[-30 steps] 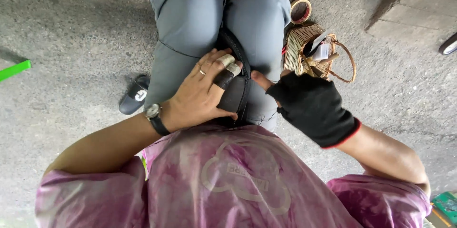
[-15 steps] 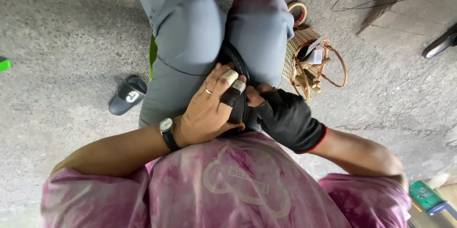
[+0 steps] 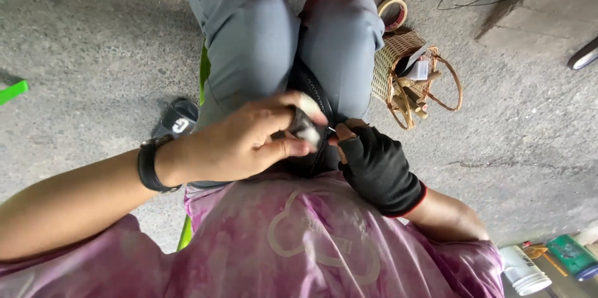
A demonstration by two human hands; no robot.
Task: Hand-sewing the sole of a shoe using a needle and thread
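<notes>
Nearest, a pink tie-dyed shirt (image 3: 280, 242) was seen, and just beyond it the two hands were brought close together over the lap. The left hand (image 3: 240, 142), bare and with a dark watch (image 3: 149, 164) on its wrist, was closed on a small dark object (image 3: 305, 130) with pale patches, pinched between thumb and fingers. The right hand (image 3: 377, 164), in a black fingerless glove, was curled with its fingertips touching that object; what lay between them could not be told. Beyond the object, grey-trousered knees (image 3: 286, 36) were seen. Right of the knees a woven basket (image 3: 398, 74) was set on the concrete, with a tape roll (image 3: 392, 13) farther off.
</notes>
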